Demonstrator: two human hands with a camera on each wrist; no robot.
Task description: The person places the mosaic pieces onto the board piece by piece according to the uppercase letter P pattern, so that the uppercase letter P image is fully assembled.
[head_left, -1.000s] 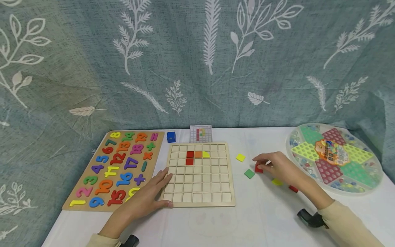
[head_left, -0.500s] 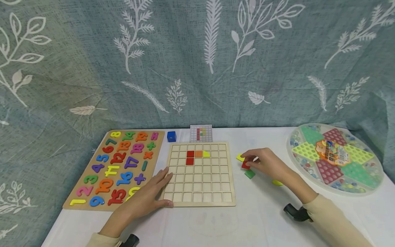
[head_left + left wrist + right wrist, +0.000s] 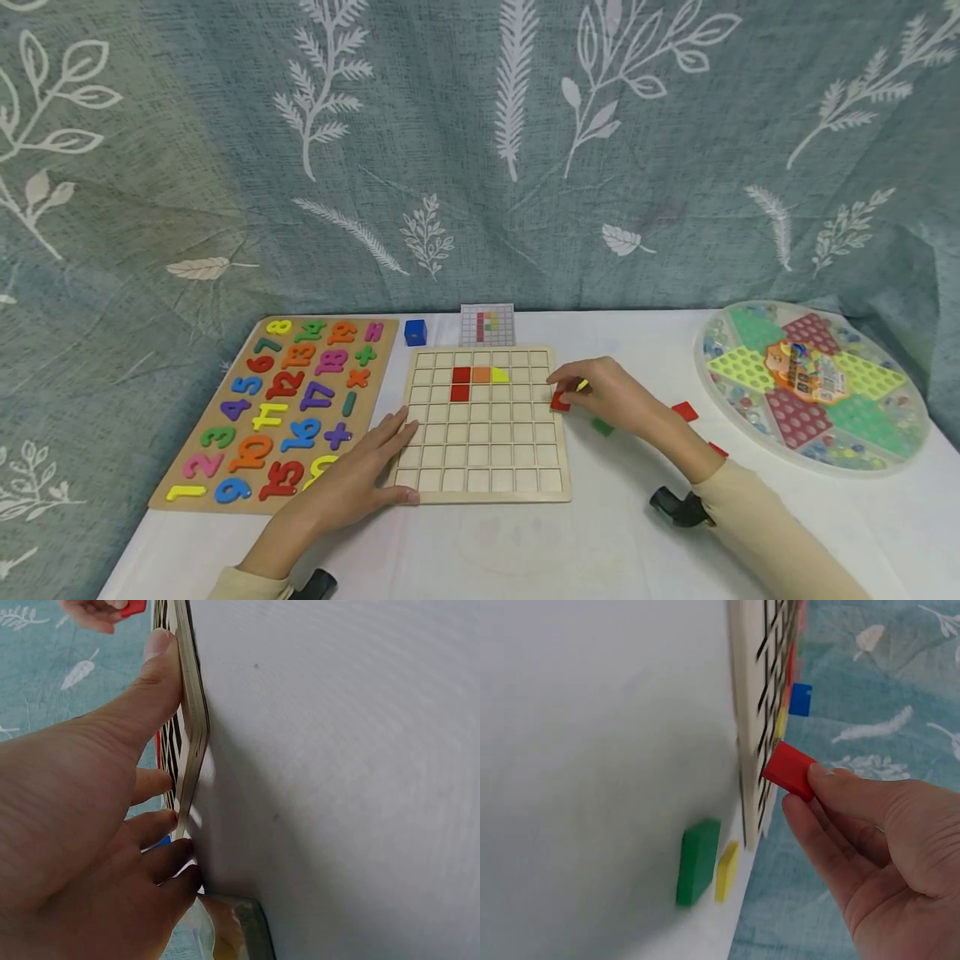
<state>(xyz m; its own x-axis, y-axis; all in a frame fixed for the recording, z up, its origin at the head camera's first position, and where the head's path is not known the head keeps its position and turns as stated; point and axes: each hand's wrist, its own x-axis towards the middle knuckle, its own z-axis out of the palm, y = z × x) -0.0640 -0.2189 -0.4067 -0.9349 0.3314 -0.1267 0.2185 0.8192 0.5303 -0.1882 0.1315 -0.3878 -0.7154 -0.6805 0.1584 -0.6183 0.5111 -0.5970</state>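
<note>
My right hand [image 3: 611, 396] pinches a red square tile [image 3: 789, 771] between thumb and fingers, over the right edge of the wooden grid board [image 3: 487, 497]. Set in the board's cells are two red tiles [image 3: 460, 392], an orange tile [image 3: 482, 375] and a yellow piece [image 3: 499, 376] with a rounded corner. At the board's lower left, my left hand [image 3: 363, 471] rests with extended fingers on the left edge and its thumb at the front corner. A green tile [image 3: 699, 862] and a yellow tile [image 3: 727, 871] lie on the table just right of the board.
Behind the board is a pattern card [image 3: 487, 325], with a blue cube [image 3: 416, 332] to its left. A number puzzle board [image 3: 255, 492] lies left. A round Chinese checkers set [image 3: 813, 387] lies right; loose red tiles [image 3: 685, 411] sit between it and my right arm.
My right hand has carried the red tile leftward from among the loose tiles to the grid board's right edge. My left hand stays in place.
</note>
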